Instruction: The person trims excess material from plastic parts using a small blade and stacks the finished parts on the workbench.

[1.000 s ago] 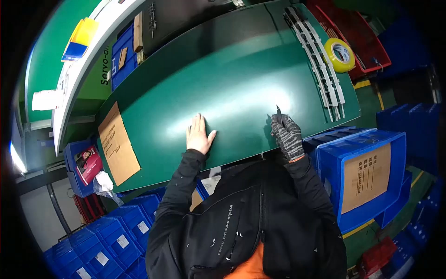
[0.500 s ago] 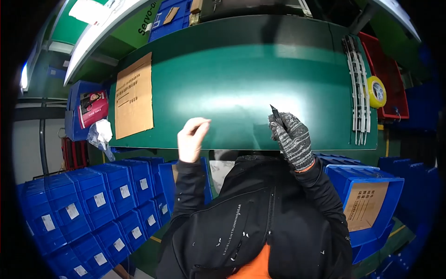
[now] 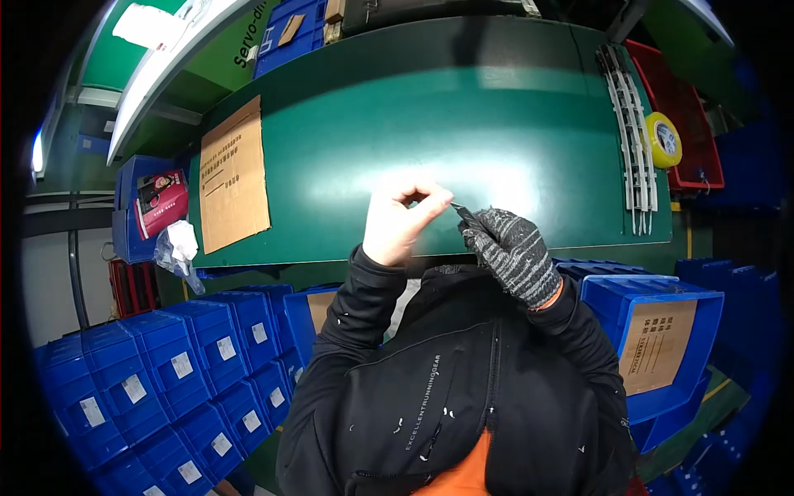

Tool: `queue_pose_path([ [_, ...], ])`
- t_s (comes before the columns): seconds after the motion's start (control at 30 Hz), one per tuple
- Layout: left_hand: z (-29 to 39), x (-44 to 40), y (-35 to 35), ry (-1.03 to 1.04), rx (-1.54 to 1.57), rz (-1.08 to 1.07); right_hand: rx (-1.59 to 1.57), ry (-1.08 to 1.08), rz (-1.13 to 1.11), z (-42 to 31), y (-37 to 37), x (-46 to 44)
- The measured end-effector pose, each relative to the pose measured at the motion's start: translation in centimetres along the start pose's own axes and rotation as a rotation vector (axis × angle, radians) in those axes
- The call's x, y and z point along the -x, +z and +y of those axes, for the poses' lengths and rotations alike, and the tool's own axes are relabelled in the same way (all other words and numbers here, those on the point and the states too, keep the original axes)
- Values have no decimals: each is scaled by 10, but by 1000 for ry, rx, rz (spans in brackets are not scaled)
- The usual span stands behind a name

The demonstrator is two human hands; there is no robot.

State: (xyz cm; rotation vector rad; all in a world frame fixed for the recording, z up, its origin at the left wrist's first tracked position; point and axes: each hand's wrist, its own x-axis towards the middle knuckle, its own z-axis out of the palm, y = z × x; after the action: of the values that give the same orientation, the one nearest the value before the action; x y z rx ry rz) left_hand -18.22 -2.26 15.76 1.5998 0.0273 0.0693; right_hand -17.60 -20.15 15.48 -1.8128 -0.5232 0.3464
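My right hand (image 3: 514, 255), in a grey-and-black striped knit glove, is closed around a small black utility knife (image 3: 466, 216). The knife's pointed end is toward my left hand. Bare and with thumb and forefinger pinched together, my left hand (image 3: 400, 219) meets the knife's tip. Anything small between those fingertips is too fine to make out. Both hands are above the near edge of the green table (image 3: 347, 149).
A flat cardboard sheet (image 3: 235, 178) lies on the table's left end. White slotted strips (image 3: 633, 140) and a yellow tape roll (image 3: 663, 140) are at the right, beside a red bin (image 3: 691, 124). Blue crates (image 3: 157, 364) stand lower left; another blue crate (image 3: 703, 331) is lower right.
My left hand has moved right, its fingertips now at the knife's tip. My right hand has shifted slightly left and down, still with the knife.
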Motion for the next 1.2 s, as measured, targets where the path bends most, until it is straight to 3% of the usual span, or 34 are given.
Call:
queue_pose_path([
  [0.07,1,1,-8,44,59,165,-67,95,-47,0,-2,1],
  [0.2,-17,3,-42,142,41,418,-79,83,-32,4,-3,2],
  [0.23,-27,5,-59,71,-104,482,-92,104,-33,5,-4,2],
  [0.3,-62,7,-95,304,-798,479,-104,118,-31,12,-8,2],
  [0.37,-71,23,-108,156,-1366,507,-180,127,37,31,-11,4],
  [0.43,-61,26,-111,51,-1297,433,-307,256,50,30,-13,2],
  [0.5,-43,29,-99,-123,-588,306,-335,298,32,23,-15,-3],
  [0.57,-35,18,-76,-102,-203,154,-337,312,-3,21,-10,-9],
  [0.7,-35,0,-37,29,-365,53,-271,210,-69,-1,-17,-15],
  [0.77,-46,-1,-31,-61,-315,81,-358,220,-106,-27,-31,-13],
  [0.93,-61,7,-31,-193,-224,69,-170,-119,-231,-78,-58,-2],
  [1.2,-67,5,-33,-263,-158,65,-273,27,-186,-61,-55,-13],
])
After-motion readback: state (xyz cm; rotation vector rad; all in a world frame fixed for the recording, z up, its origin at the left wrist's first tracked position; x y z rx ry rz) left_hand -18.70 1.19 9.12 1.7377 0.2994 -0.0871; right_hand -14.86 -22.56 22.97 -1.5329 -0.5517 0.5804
